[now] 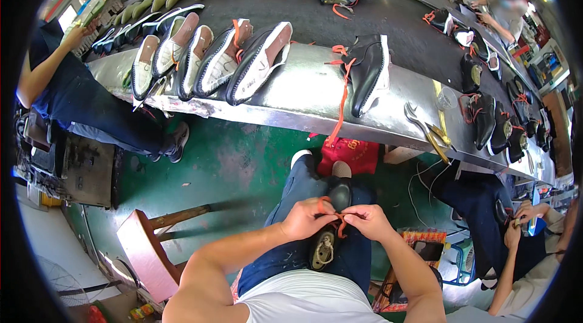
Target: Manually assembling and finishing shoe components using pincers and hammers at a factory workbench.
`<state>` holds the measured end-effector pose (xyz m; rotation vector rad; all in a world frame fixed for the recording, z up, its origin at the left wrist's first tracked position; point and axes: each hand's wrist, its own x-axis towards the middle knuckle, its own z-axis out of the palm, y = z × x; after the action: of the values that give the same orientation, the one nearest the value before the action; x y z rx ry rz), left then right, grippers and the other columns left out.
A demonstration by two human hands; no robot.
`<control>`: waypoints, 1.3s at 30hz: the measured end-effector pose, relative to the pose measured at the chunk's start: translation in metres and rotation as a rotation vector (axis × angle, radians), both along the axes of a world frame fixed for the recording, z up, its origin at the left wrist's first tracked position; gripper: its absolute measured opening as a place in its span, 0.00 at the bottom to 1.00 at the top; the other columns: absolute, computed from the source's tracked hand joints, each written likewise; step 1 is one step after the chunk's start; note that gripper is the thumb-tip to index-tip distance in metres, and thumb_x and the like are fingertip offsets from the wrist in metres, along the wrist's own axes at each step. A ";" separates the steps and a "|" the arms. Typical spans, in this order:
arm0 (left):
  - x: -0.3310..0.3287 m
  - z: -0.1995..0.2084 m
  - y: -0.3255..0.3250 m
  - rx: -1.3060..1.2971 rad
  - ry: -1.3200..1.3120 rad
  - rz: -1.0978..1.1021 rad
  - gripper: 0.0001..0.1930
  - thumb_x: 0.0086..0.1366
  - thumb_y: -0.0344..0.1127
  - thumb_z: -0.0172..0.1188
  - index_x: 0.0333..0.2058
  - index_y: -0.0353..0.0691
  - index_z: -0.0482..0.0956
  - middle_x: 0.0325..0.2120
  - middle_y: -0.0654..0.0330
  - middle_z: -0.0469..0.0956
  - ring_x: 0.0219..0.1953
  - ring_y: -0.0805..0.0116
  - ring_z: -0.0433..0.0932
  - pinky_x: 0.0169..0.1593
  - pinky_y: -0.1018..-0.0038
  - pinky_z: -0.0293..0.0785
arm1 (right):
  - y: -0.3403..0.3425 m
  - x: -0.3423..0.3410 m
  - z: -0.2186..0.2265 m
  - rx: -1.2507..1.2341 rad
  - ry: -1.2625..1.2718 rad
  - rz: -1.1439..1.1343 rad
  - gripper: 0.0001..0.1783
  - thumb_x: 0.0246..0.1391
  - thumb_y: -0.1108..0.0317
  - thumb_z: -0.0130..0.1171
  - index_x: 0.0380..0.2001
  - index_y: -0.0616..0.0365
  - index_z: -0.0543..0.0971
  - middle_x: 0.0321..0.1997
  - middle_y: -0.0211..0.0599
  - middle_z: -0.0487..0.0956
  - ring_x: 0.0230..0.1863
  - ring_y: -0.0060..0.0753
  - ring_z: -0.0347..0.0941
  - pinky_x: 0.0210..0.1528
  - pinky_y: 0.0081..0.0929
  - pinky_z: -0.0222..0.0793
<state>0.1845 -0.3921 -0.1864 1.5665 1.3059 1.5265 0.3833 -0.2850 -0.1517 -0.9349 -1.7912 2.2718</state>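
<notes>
While both hands, left hand (306, 218) & right hand (366, 218), pinch an orange lace (340, 224) over the black shoe (331, 226) on the lap, tying looks unfinished; ahead, laced shoes (209, 58) line the desk (303, 95).

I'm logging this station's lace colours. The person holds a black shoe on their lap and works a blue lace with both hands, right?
Not quite: the head view shows the lace is orange, not blue. The black shoe does rest on the lap, with left hand and right hand on the lace.
</notes>
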 end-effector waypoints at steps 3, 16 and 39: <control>-0.017 0.018 -0.030 -0.803 -0.380 0.043 0.05 0.60 0.31 0.67 0.29 0.38 0.80 0.24 0.57 0.81 0.27 0.62 0.80 0.34 0.65 0.75 | 0.002 0.004 0.004 0.425 -0.116 -0.003 0.10 0.59 0.73 0.58 0.42 0.66 0.81 0.32 0.32 0.82 0.35 0.21 0.78 0.38 0.20 0.73; -0.031 -0.006 -0.018 -0.146 0.607 -0.371 0.13 0.59 0.29 0.64 0.43 0.38 0.77 0.50 0.51 0.75 0.63 0.46 0.66 0.69 0.47 0.51 | 0.012 -0.002 0.005 -0.243 0.143 -0.165 0.05 0.60 0.75 0.51 0.39 0.62 0.74 0.27 0.31 0.73 0.31 0.28 0.73 0.39 0.24 0.69; -0.086 0.019 -0.014 -1.213 -0.222 -0.769 0.14 0.64 0.40 0.64 0.45 0.40 0.83 0.25 0.70 0.76 0.20 0.81 0.69 0.17 0.79 0.68 | -0.003 0.016 0.006 1.314 -0.526 0.291 0.08 0.49 0.69 0.59 0.32 0.53 0.83 0.30 0.38 0.82 0.34 0.42 0.80 0.34 0.37 0.76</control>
<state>0.0984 -0.4059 -0.1679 0.8409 0.9612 0.2434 0.3996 -0.2878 -0.1452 -0.9576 -2.9982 0.4420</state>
